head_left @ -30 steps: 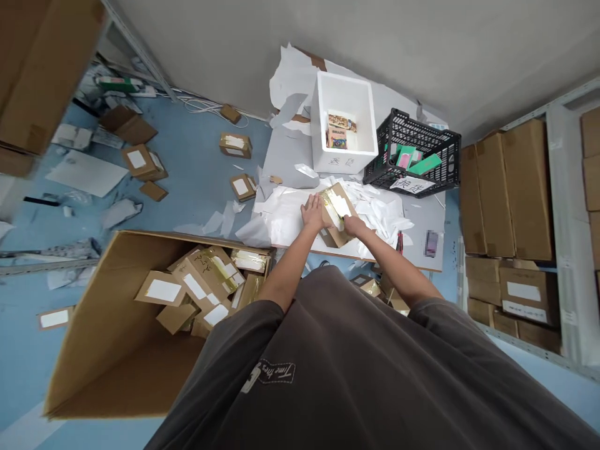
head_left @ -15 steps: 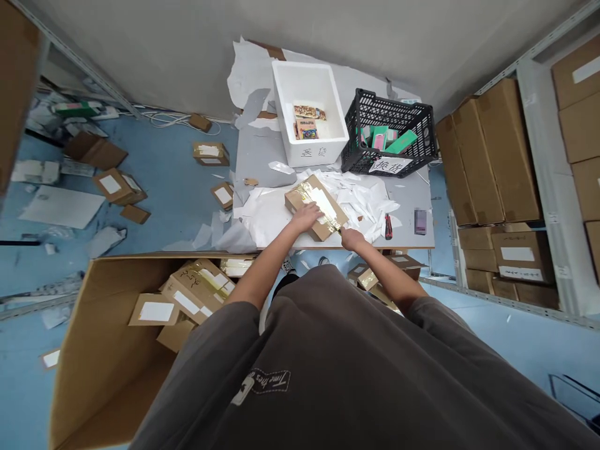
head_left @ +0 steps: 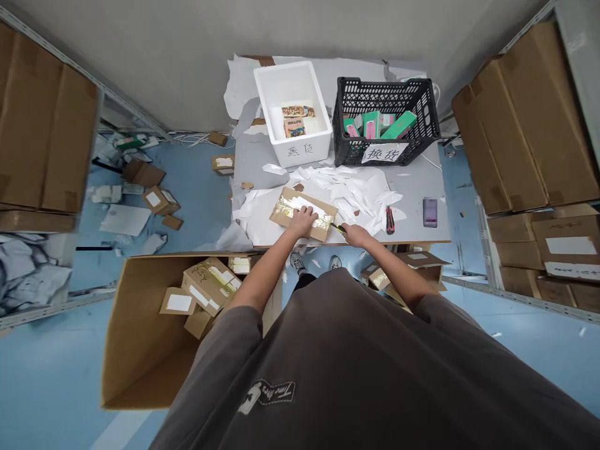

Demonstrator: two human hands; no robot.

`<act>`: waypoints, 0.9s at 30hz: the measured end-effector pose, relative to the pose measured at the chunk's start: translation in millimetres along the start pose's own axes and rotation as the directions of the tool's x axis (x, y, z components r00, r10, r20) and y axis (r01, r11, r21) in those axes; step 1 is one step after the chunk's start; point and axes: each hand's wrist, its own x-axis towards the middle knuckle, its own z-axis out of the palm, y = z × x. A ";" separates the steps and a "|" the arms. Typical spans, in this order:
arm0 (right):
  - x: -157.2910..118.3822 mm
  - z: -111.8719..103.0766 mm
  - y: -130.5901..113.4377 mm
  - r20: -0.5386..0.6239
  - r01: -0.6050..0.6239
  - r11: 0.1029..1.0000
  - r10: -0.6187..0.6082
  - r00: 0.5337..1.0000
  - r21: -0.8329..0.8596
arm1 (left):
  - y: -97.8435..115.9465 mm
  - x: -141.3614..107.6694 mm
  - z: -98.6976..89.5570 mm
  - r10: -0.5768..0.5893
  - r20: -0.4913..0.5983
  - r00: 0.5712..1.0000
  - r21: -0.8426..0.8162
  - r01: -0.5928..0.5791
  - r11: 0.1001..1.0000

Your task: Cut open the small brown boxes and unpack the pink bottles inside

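A flat brown cardboard parcel [head_left: 291,212] with shiny gold tape and a white label lies on the white paper scraps. My left hand [head_left: 302,222] rests palm-down on top of it, fingers spread. My right hand [head_left: 356,235] grips a yellow-tipped utility knife [head_left: 338,228], whose blade touches or nearly touches the parcel's right corner. The blade itself is too small to make out. A red-and-black cutter [head_left: 389,220] lies on the grey table [head_left: 422,187] to the right of my right hand.
Ahead stand a white foam box [head_left: 293,153] holding printed packets and a black plastic crate [head_left: 347,134] of green and pink boxes. A phone [head_left: 430,211] lies on the table. Below left, a large open carton [head_left: 140,337] holds parcels. Stacked cartons flank both sides.
The parcel has turned and now lies flatter under my left hand. My right hand has moved off it to its right corner. The whole view has swung as my head turned.
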 end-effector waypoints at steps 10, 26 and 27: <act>21.8 5.0 33.1 0.017 0.105 0.898 -0.124 0.992 0.428 | 11.8 -5.8 2.3 -0.011 -0.016 1.000 0.030 0.011 0.999; 46.1 19.6 47.0 0.259 -0.072 0.588 -0.240 0.936 0.806 | 13.6 4.0 -5.1 -0.044 0.043 0.998 0.056 0.042 0.998; 45.9 19.5 45.6 0.252 -0.069 0.597 -0.228 0.941 0.799 | 13.8 3.3 -6.1 -0.041 0.043 0.998 0.052 0.038 0.998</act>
